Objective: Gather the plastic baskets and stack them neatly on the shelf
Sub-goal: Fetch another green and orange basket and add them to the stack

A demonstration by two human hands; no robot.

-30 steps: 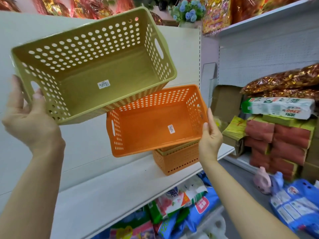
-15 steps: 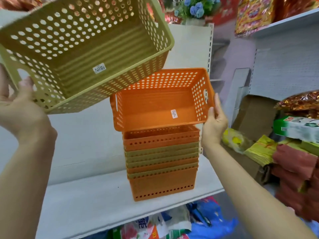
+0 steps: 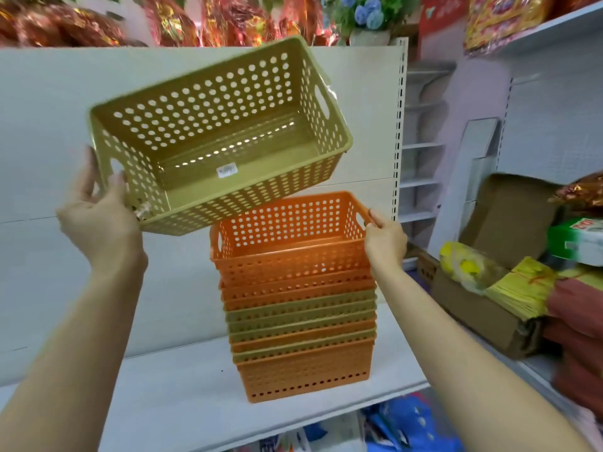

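Two hands: left [image 3: 99,220] grips green basket [image 3: 225,138], right [image 3: 385,243] grips orange basket [image 3: 290,230].

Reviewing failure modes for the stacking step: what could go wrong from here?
1. The orange basket sits high on the stack, held only at its right handle by the right hand; it may not nest fully.
2. The green basket is tilted in the left hand's one-end grip, overlapping the stack; it could slip or knock it.

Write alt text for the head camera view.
A person's right hand sets an orange basket onto a nested stack of baskets on a white shelf, while the left hand holds a tilted green basket above it. Packaged goods fill neighbouring shelves.
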